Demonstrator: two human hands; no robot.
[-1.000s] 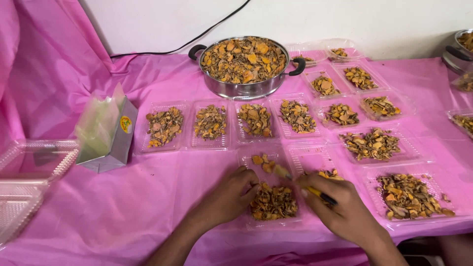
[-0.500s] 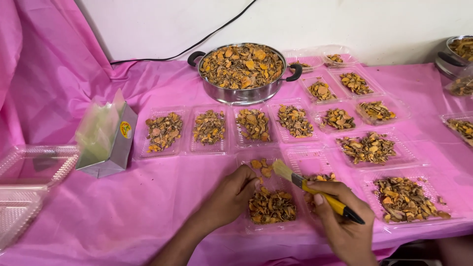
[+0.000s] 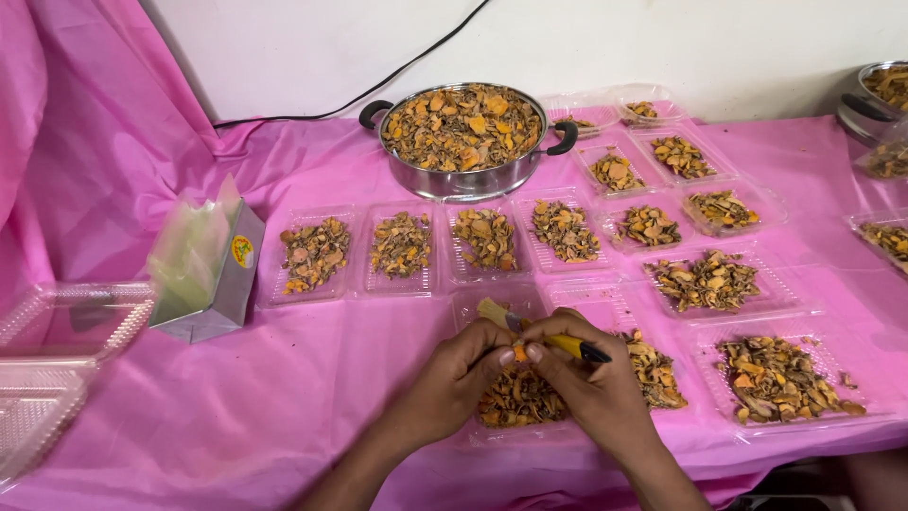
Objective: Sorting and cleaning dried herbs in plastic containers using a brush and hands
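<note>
Both hands pinch one small orange dried chip (image 3: 517, 354): left hand (image 3: 461, 378) on it, right hand (image 3: 586, 390) also gripping a yellow-handled brush (image 3: 539, 333). Chip sits directly above the clear plastic tray of dried pieces (image 3: 518, 397); loose pinch risks dropping it, and brush bristles could flick pieces onto the pink-covered table (image 3: 284, 378).

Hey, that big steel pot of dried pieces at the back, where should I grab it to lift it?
Take the steel pot by its two black side handles, one hand from each side. They jut out level just under the rim, and it looks heaped full, so a one-sided grip would probably tip it.
</note>
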